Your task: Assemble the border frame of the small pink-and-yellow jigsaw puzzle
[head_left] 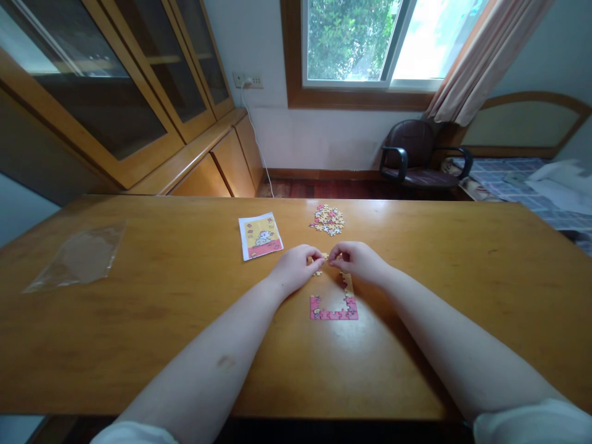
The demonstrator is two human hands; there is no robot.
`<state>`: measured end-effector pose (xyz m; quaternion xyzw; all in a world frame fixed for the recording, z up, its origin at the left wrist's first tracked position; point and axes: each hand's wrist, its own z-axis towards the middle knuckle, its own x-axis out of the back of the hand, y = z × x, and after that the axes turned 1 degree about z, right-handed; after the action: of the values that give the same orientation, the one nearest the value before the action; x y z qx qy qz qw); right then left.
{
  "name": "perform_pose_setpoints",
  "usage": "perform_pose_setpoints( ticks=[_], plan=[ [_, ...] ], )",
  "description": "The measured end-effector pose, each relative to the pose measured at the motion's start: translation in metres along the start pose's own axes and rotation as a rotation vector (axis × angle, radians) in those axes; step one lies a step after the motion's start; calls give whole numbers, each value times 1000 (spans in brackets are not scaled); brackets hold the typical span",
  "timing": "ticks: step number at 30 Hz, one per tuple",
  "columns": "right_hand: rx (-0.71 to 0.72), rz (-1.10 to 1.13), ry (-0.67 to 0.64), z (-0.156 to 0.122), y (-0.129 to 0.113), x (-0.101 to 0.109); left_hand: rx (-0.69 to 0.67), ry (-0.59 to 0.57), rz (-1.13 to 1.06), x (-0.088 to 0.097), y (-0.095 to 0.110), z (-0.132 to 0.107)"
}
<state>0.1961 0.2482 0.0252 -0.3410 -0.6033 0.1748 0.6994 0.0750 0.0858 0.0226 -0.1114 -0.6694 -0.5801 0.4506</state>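
Note:
A partly joined jigsaw puzzle (335, 314) lies on the table, its pink bottom edge and yellow right side forming part of a frame. At the upper end of it, my left hand (296, 268) is closed in a pinch on a small yellow puzzle piece (325, 256). Facing it, my right hand (361, 260) has its fingers curled together at the puzzle's top right, pinching at the yellow pieces there; the fingers partly hide what they grip. Another loose yellow piece (317, 273) rests just below my left fingertips.
Beyond my hands sits a pile of loose puzzle pieces (328, 220). A printed reference picture (261, 237) lies left of it. A clear plastic bag (81, 256) is on the far left of the wooden table (161, 320). Past the table stand a cabinet (185, 142) and an office chair (414, 151).

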Motion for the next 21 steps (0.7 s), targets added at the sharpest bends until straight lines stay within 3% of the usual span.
perform_pose_setpoints(
  ticks=[8, 21],
  plan=[
    [353, -238, 296, -5, 8, -4, 125, 110, -158, 0, -9, 4],
    [439, -287, 377, -5, 9, -10, 219, 83, -389, -5, -7, 6]
  ],
)
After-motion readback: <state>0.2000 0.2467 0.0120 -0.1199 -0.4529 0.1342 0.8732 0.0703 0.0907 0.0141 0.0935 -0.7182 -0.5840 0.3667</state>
